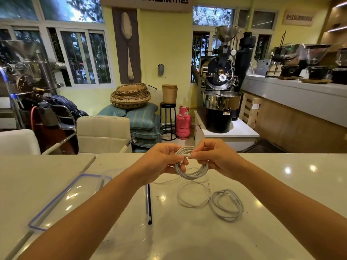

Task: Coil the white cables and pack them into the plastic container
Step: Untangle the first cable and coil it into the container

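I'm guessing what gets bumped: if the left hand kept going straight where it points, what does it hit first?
Probably the right hand, which grips the other side of the white cable coil that the left hand holds. They look level, though depth is hard to judge.

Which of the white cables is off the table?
The thick coil gripped between the left hand and the right hand. The thin loop and the other coil lie flat on the table.
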`<state>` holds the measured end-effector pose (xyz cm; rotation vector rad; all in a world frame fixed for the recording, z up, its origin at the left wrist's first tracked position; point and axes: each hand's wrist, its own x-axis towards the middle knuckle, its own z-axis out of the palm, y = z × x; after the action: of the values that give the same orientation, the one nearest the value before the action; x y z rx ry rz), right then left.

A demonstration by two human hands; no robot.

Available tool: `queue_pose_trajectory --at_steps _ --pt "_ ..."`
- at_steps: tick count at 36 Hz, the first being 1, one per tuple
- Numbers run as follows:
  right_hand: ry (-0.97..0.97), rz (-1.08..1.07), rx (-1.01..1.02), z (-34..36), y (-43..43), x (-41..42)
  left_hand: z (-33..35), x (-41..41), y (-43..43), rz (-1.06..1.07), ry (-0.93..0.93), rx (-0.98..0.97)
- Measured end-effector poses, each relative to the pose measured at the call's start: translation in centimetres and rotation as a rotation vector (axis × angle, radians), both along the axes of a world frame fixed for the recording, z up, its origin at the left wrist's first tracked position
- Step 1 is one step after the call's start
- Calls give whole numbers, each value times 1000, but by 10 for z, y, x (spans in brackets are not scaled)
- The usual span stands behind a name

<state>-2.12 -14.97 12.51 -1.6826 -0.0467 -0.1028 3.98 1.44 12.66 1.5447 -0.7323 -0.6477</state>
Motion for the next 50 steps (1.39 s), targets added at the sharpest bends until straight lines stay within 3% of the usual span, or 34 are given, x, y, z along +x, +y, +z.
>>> queue_pose_trajectory --at_steps 14,19,25,34,43,50 --pt "-101 -109 -375 -5 9 7 -8 2 -4 77 -30 6" --pt "-267 -192 -627 -13 15 13 -7 6 -1 75 -37 20" --pt "-432 -253 -754 -19 19 18 -6 10 3 88 -31 61" --pt "-624 -317 -1287 -30 33 36 -12 16 16 243 -186 116" --pt "-410 -317 -1087 -27 65 49 -19 34 49 383 -354 253" --pt "-215 -184 -905 -35 101 69 -24 52 85 419 -345 367"
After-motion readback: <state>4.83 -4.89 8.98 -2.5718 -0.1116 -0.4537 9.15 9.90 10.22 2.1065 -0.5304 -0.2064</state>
